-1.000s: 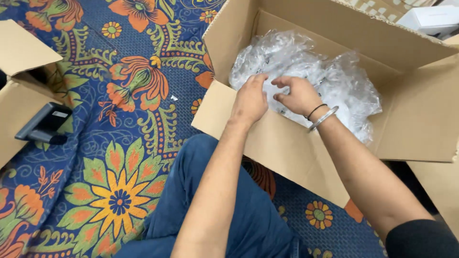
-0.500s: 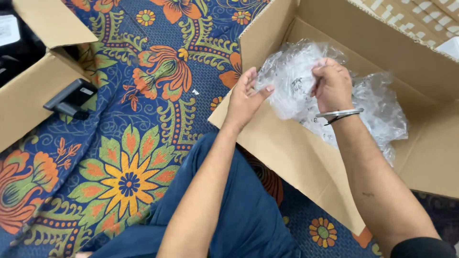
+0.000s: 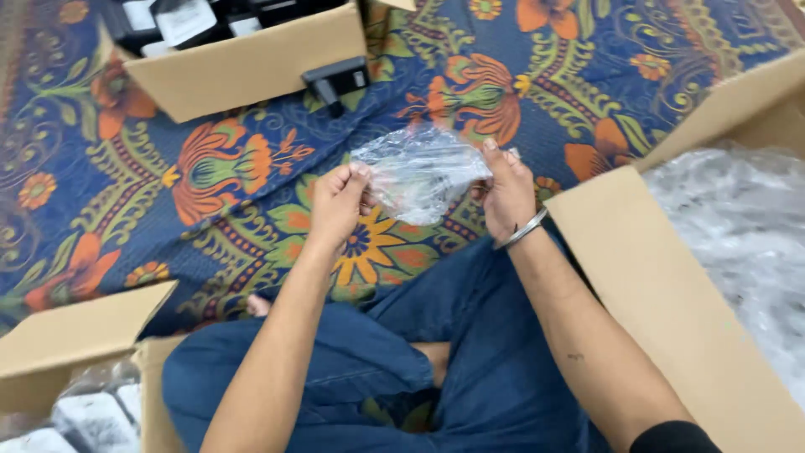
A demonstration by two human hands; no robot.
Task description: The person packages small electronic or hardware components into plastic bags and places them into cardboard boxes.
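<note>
- While I sit on the patterned floor cloth (image 3: 210,176), my left hand (image 3: 337,201) and right hand (image 3: 506,191) pinch a clear bag (image 3: 419,172) by its edges, above my knees.
- It looks light, soft, slippery; edges grip best.

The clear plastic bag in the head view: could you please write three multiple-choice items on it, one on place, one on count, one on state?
1. Where is the bag?
A. Inside the right box
B. Held above the floral cloth
C. On the lap

2. How many hands hold it?
A. None
B. One
C. Two

3. What state is the top box in?
A. Open
B. Taped shut
C. Flattened

Answers: 1 B, it hangs over the cloth ahead of the knees. 2 C, the left hand and right hand each pinch a side. 3 A, dark items show inside it.
</note>
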